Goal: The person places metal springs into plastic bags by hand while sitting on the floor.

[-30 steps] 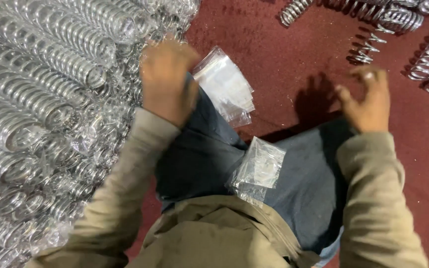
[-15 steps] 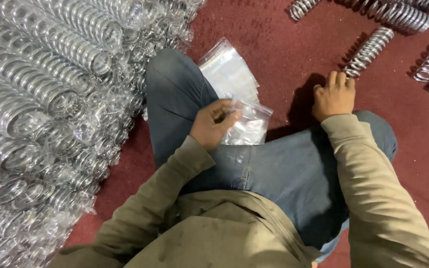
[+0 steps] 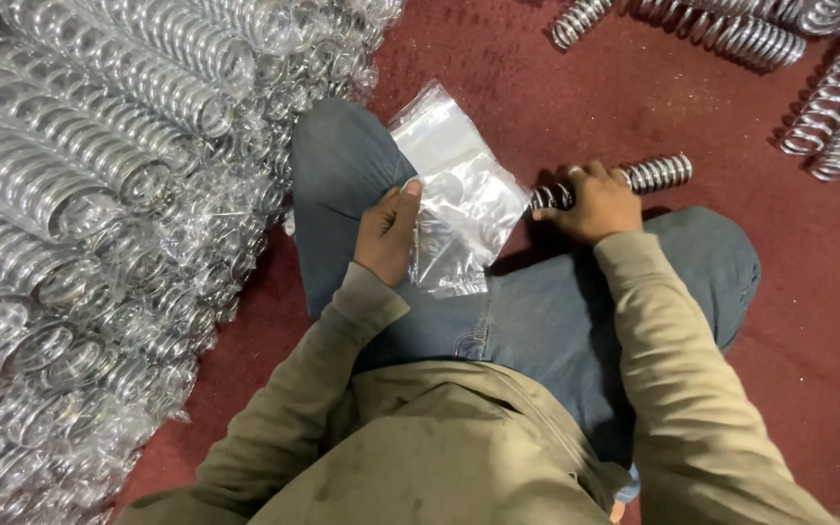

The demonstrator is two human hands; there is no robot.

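My left hand (image 3: 388,230) pinches the edge of a clear plastic bag (image 3: 459,194) that lies over my left knee, on top of a small stack of similar bags. My right hand (image 3: 595,202) is closed around a chrome coil spring (image 3: 658,173) lying on the dark red floor just beyond my right knee. I sit cross-legged in blue jeans and an olive jacket.
A large pile of bagged chrome springs (image 3: 80,194) fills the left side, close against my left leg. Several loose bare springs (image 3: 731,34) lie on the red floor (image 3: 498,68) at the top right and right edge.
My right hand moved from the bare floor onto a spring and gripped it. My left hand shifted to the bag's edge on my knee.
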